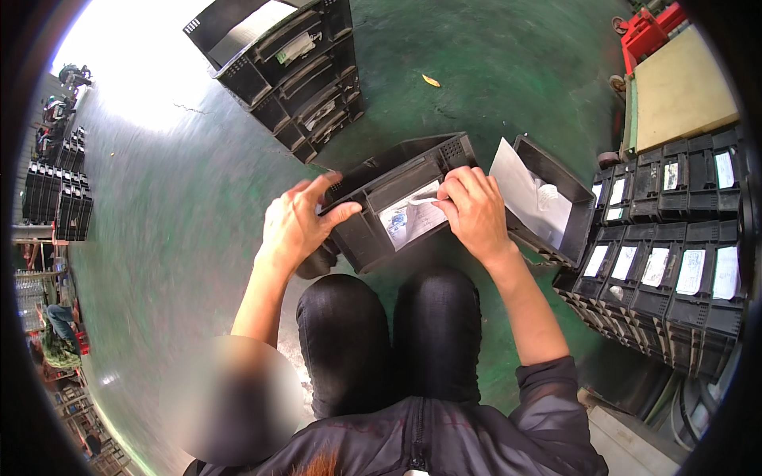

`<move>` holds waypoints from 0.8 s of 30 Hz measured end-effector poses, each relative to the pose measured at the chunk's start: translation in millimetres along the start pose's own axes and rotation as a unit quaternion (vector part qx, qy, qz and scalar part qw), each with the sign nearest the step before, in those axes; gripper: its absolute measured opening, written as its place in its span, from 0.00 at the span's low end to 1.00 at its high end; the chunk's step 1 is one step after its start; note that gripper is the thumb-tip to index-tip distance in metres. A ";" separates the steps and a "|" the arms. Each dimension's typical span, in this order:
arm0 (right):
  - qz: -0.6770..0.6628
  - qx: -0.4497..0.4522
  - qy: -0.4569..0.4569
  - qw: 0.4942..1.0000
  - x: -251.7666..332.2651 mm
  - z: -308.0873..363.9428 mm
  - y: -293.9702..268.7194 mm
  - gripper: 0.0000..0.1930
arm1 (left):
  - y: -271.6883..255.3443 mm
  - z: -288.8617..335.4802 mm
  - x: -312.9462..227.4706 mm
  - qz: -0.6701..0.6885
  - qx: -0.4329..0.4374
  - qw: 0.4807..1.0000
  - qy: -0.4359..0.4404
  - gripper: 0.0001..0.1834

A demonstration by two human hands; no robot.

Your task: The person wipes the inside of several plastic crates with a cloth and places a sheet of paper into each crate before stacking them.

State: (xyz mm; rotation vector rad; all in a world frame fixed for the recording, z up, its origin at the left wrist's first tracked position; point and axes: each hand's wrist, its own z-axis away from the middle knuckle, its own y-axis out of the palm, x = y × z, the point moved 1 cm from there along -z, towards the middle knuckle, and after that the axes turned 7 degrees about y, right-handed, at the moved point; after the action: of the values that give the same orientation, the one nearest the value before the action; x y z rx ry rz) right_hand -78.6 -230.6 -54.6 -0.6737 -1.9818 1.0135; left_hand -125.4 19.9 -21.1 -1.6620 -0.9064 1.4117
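Observation:
In front of my knees a black plastic crate is tilted, its end wall turned toward me. A white paper label with print and blue marks sits on that wall, its upper part torn and lifted. My right hand pinches the loose strip of the label between thumb and fingers. At the crate's left corner my left hand grips the rim, thumb along the near edge and fingers over the far side. Just right of it stands another black crate with white sheets of paper inside.
A tall stack of black crates rises beyond, to the left. On the right stand rows of labelled black crates, near a flat cart with a red frame. More crates line the far left. A yellow scrap lies on the green floor.

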 end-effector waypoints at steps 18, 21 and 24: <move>-0.099 0.019 -0.043 0.994 52.7 46.1 -41.6 0.07 | 23.5 -37.6 -20.3 -0.014 0.102 0.991 0.090 0.31; -0.108 0.052 -0.043 0.992 64.8 57.1 -55.0 0.08 | 20.0 -37.7 -26.3 -0.023 0.143 0.986 0.086 0.30; -0.171 0.032 0.006 0.985 78.8 60.8 -112.8 0.11 | 24.8 -40.6 -12.3 0.010 0.076 0.991 0.108 0.30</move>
State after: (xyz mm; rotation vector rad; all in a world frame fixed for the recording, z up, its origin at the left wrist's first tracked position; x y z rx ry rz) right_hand -183.2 -258.7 49.8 -0.2897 -1.9595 0.8553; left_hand -85.9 -6.5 -33.6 -1.6743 -0.6450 1.2520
